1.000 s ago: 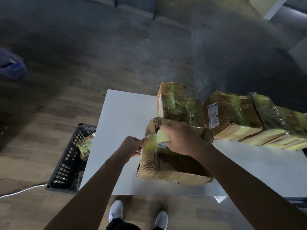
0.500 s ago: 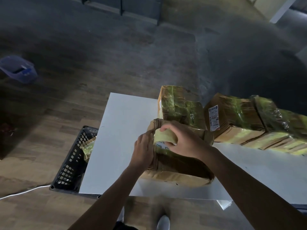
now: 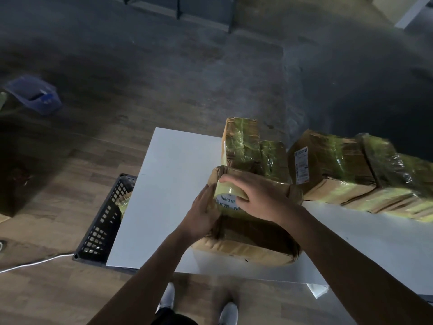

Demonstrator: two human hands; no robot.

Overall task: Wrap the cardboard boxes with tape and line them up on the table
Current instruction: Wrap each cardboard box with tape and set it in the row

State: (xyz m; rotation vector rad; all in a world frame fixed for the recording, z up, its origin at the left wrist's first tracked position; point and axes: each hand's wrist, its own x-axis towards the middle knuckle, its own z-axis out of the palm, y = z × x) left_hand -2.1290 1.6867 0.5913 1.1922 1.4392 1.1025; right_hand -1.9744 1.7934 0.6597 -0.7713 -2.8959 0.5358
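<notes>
A worn cardboard box (image 3: pixel 248 240) lies on the white table (image 3: pixel 173 184) near its front edge. My right hand (image 3: pixel 257 195) grips a yellowish tape roll (image 3: pixel 228 192) on top of the box. My left hand (image 3: pixel 201 214) presses flat against the box's left side, fingers straight. Yellowish tape crosses the box top under the roll. Behind it stand wrapped boxes in a row: one (image 3: pixel 248 146) directly behind, and others (image 3: pixel 332 167) (image 3: pixel 398 174) stretching off to the right.
A black plastic crate (image 3: pixel 103 221) sits on the wood floor left of the table, with a taped item inside. A white cable (image 3: pixel 35 262) runs on the floor. A blue bin (image 3: pixel 35 93) lies far left. My shoes (image 3: pixel 228 313) are under the table edge.
My left hand let go of the tape end it was pulling and moved right, flat onto the box's left side. My right hand with the roll stayed on top.
</notes>
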